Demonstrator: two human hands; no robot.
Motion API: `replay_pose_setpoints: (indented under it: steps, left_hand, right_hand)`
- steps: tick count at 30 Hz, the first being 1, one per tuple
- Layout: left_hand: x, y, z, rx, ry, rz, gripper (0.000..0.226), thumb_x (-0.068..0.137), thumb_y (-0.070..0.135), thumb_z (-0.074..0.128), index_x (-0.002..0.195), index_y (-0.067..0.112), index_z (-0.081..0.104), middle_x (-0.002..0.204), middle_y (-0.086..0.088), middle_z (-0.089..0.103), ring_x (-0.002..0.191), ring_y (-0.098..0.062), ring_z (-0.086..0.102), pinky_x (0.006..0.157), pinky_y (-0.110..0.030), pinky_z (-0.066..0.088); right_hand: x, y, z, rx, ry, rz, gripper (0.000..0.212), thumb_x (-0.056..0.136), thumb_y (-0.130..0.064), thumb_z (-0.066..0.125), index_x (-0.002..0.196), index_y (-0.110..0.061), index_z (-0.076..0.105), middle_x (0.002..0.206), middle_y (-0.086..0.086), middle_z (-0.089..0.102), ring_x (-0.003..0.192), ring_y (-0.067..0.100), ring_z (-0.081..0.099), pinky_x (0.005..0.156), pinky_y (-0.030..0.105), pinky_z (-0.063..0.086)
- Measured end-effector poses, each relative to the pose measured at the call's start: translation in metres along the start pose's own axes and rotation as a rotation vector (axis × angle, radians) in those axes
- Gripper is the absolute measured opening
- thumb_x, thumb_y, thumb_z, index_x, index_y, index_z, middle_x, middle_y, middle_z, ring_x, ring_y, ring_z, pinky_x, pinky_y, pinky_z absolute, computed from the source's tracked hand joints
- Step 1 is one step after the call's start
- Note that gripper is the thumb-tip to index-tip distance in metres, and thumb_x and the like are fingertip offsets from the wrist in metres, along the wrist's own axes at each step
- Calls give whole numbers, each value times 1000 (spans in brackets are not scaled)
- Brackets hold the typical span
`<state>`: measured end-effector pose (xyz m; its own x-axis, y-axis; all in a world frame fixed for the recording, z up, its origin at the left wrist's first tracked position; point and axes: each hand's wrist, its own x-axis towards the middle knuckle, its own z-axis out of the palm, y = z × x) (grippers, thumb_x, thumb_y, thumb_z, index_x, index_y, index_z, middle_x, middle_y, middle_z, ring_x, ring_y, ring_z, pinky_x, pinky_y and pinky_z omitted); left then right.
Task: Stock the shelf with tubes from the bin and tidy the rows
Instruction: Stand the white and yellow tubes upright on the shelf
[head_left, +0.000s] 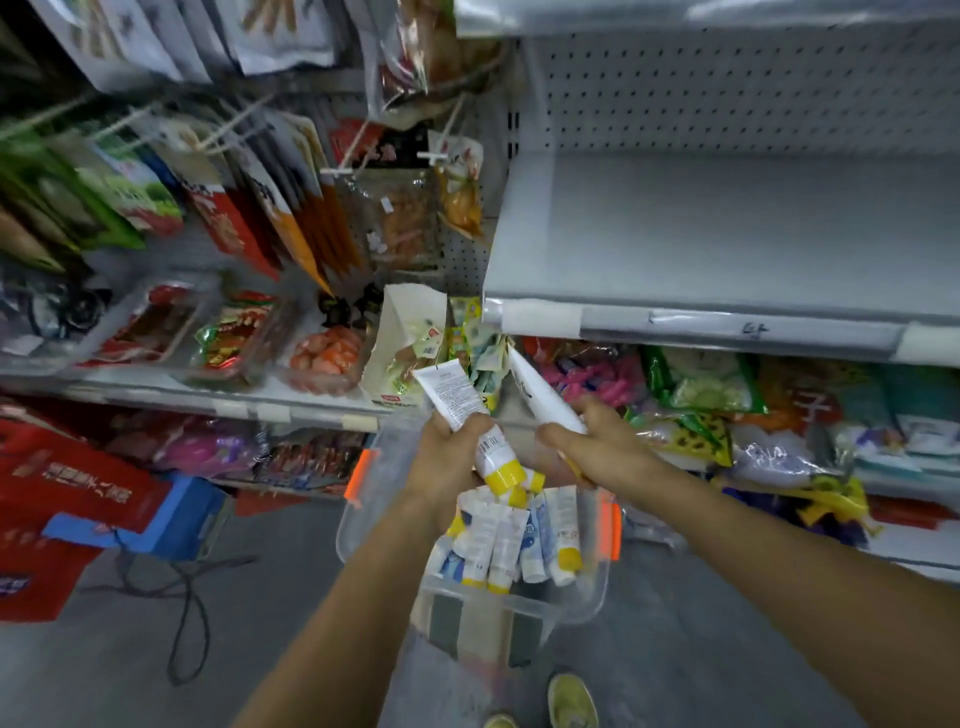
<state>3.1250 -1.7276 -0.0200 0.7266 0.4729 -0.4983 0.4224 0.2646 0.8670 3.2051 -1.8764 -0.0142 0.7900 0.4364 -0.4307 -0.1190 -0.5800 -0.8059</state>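
My left hand (448, 457) grips the printed tube (453, 396), right hand (602, 447) the plain tube (541, 399); I'd stand both cap-down on the shelf (727, 249).

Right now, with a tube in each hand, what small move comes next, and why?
Probably raise the right hand and set the right tube on the grey shelf: it looks bare, and the left hand grips the left tube above the bin.
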Motion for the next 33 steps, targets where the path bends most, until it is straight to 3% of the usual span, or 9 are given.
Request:
replay_pose_setpoints:
  steps: [3,5,8,12,15,18,25,29,33]
  left_hand:
    - [-22,28,1,29,-40,101,18,95,13,55,112,12,58,102,-10,69,82,-19,67,60,-30,55]
    - [-36,47,4,55,-73,178,14,95,14,55,108,18,58,102,-7,69,89,-21,67,69,-35,56]
    - [-54,78,11,102,-120,297,14,95,13,55,106,23,58,103,-3,69,96,-21,66,83,-43,55]
    - [-70,117,28,88,-161,349,14,95,14,55,107,19,58,104,-9,70,88,-22,67,70,-36,53]
    - [-82,143,41,93,-191,406,12,96,14,55,105,21,57,105,-9,69,89,-23,66,72,-38,53]
    - [-94,168,55,111,-202,502,19,96,14,56,114,17,56,109,-6,68,96,-23,66,73,-37,54]
    - [-119,225,105,130,-223,717,24,93,17,61,117,19,60,108,-2,70,96,-19,68,81,-44,59]
    - [-128,251,145,101,-235,775,26,92,14,61,118,15,59,105,-4,70,96,-19,68,79,-39,57]
    - [-123,272,178,101,-220,827,31,91,11,62,121,13,58,105,-3,68,93,-18,66,70,-31,55]
  right_hand:
    - [-29,-29,-22,20,66,-68,33,85,-31,61,108,-16,45,78,7,59,51,16,52,42,23,38]
    - [-48,-47,-39,92,91,-119,27,86,-27,58,108,-16,50,75,4,59,51,13,53,46,26,40]
    - [-74,-73,-63,101,149,-209,18,92,-28,51,107,-19,56,89,4,62,66,13,57,57,26,43]
    - [-94,-98,-89,102,251,-263,27,92,-32,49,105,-10,59,87,7,59,72,19,53,64,30,40]
    - [-107,-115,-112,160,279,-292,30,88,-38,51,93,-9,58,79,9,58,67,21,52,62,30,40]
    - [-119,-129,-140,222,310,-337,17,91,-34,49,85,-20,57,76,7,60,65,20,52,54,25,36]
    - [-134,-163,-221,367,432,-500,12,91,-31,52,92,-20,58,84,11,62,70,23,54,53,27,36]
    - [-134,-172,-270,323,482,-623,20,91,-31,59,108,-20,60,91,0,65,73,17,57,58,30,45]
    - [-126,-183,-316,253,489,-660,34,91,-23,64,123,-20,51,103,-9,63,89,8,62,69,19,49]
